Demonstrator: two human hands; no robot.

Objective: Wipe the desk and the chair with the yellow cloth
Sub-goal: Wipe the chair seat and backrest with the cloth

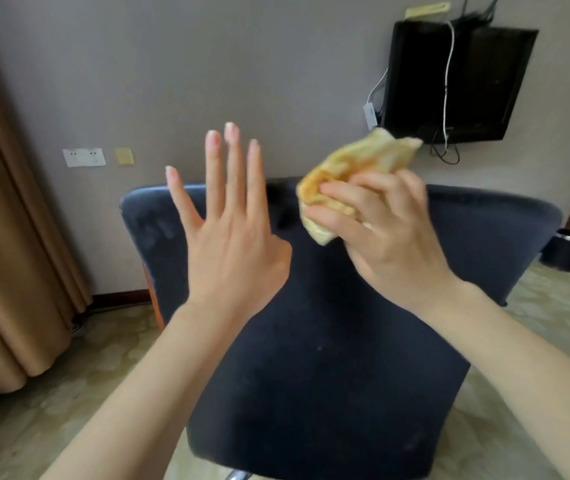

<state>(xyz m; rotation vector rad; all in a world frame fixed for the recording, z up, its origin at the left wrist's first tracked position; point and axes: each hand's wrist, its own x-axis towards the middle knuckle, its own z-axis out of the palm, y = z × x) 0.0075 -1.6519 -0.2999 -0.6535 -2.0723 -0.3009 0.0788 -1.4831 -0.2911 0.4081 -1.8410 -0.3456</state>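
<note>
- My right hand [387, 237] grips the crumpled yellow cloth [356, 168]. Fingers and thumb are curled round the bundle, and a loose end sticks out past my fingertips toward one o'clock.
- My left hand [231, 237] holds nothing. Its fingers are straight and spread, pointing to twelve o'clock, with the back of the hand toward me.
- Both hands hang over the dark navy upholstered chair [328, 358], the left at about eleven o'clock of the seat and the right at about one o'clock.
- The cloth lies in line with the top edge of the backrest, near its middle (it is blurred, so I cannot tell whether it touches the fabric).
- The chair faces me, with its seat toward six o'clock and its curved backrest toward twelve.
- A black flat screen [456, 81] is mounted on the grey wall at one o'clock, and a thin white cable [448, 81] hangs down its front.
- A brown pleated curtain [6, 237] fills the nine o'clock side.
- A white socket panel [84, 157] sits on the wall at ten o'clock, with a small yellowish square plate [124, 156] just beside it.
- A round black bin with a silver rim [569, 249] stands on the pale patterned floor [86, 375] at three o'clock, just past the right end of the backrest.
</note>
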